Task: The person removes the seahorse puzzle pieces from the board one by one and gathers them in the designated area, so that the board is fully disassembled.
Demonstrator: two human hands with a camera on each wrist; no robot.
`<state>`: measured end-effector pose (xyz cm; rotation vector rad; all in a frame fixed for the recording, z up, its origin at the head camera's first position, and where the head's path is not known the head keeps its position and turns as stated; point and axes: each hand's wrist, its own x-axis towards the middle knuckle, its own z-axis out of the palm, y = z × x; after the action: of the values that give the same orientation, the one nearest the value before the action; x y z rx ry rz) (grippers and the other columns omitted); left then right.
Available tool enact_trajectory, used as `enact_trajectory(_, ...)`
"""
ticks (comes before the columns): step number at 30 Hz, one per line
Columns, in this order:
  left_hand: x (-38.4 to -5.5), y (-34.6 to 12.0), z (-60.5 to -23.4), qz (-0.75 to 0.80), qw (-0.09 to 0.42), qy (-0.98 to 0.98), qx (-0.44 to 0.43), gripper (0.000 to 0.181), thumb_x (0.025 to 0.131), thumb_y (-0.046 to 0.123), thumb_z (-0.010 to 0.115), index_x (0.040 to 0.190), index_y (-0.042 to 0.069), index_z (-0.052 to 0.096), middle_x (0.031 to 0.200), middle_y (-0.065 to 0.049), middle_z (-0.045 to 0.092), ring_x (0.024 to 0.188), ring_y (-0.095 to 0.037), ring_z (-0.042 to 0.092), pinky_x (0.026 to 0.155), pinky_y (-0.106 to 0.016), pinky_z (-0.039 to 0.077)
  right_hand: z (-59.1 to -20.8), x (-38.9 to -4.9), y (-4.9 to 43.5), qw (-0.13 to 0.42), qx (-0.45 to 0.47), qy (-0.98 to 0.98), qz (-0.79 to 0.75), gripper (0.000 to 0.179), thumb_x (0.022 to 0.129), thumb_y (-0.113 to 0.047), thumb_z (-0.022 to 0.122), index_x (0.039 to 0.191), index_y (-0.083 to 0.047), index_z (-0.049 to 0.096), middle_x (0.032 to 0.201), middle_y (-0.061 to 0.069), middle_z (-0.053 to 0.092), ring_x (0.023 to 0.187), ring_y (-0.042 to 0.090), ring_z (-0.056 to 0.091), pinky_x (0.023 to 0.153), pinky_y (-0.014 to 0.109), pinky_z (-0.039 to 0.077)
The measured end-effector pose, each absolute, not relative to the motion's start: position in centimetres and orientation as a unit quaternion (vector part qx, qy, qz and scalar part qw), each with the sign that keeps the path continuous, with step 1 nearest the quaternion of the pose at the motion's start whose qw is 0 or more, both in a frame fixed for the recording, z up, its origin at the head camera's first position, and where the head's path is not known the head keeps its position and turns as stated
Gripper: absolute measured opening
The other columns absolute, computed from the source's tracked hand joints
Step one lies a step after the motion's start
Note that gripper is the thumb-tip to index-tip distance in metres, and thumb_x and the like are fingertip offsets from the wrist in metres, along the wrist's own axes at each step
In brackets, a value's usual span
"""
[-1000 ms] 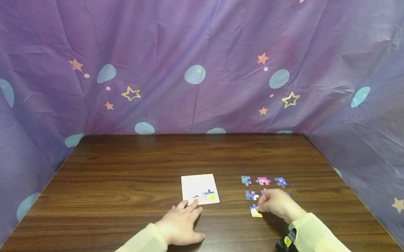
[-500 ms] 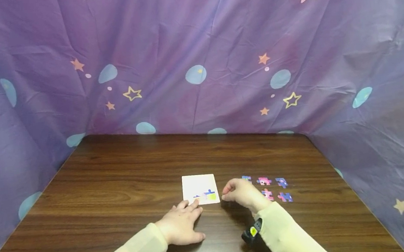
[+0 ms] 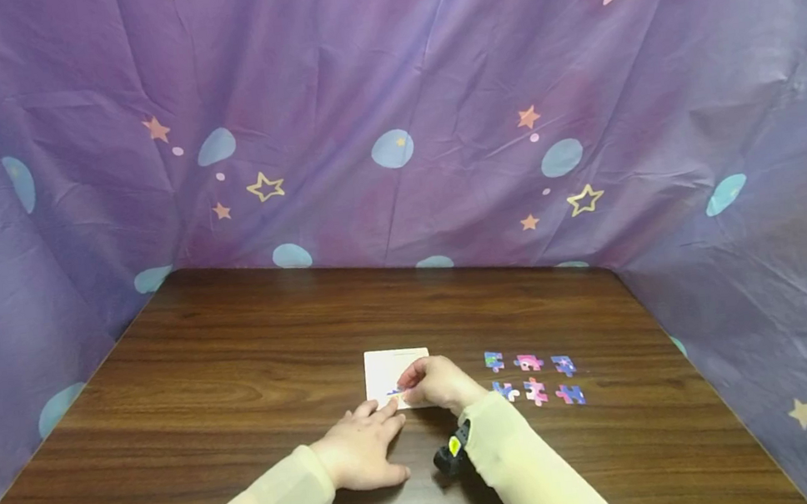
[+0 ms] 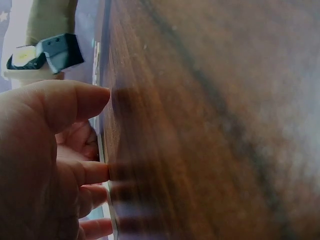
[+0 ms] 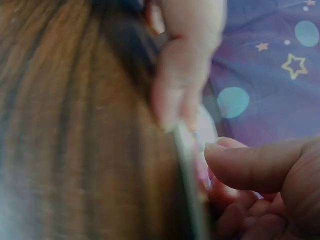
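A white square puzzle board [image 3: 380, 366] lies on the table, with a blue-edged printed part at its lower left. My left hand [image 3: 364, 448] is spread flat, its fingertips resting on the board's near edge; the left wrist view shows those fingers [image 4: 92, 172] against the thin edge. Over the right part of the board, my right hand [image 3: 441, 383] pinches with thumb and fingers. The puzzle piece it carries is hidden by the fingers in the head view. In the right wrist view, the right thumb [image 5: 245, 162] is close above the board's face, blurred.
Several loose puzzle pieces [image 3: 529, 363] in blue and pink lie in two rows right of the board. The brown wooden table [image 3: 248, 338] is bordered by a purple cloth [image 3: 328, 127] with stars. Black cameras sit at both wrists.
My right hand has taken the white-and-yellow puzzle piece from the near row on the right and moved left with it, over the board. The left hand stays in place.
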<state>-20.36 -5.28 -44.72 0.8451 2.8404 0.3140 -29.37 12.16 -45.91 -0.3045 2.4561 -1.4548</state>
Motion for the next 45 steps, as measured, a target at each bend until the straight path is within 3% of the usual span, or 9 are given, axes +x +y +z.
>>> enact_trajectory(16, -20.29, -5.44, -44.47, 0.103, 0.084, 0.949, 0.285, 0.077, 0.080, 0.052, 0.064, 0.140, 0.006, 0.048, 0.153, -0.011, 0.035, 0.137, -0.035, 0.033, 0.105, -0.059, 0.033, -46.45, -29.39, 11.43, 0.110, -0.128, 0.876, -0.452, 0.026, 0.070, 0.009, 0.070, 0.095, 0.002, 0.071, 0.079, 0.004, 0.062, 0.074, 0.013, 0.054, 0.066, 0.024, 0.048)
enact_trajectory(45, -20.21, -5.29, -44.16, 0.098, 0.077, 0.947, 0.298, 0.076, 0.080, 0.051, 0.065, 0.138, 0.005, 0.051, 0.149, -0.007, 0.040, 0.134, -0.037, 0.035, 0.104, -0.059, 0.035, -45.91, -29.86, 11.45, 0.146, -0.133, 0.887, -0.418, 0.026, 0.070, 0.009, 0.073, 0.094, 0.001, 0.067, 0.081, 0.003, 0.058, 0.075, 0.014, 0.052, 0.067, 0.023, 0.045)
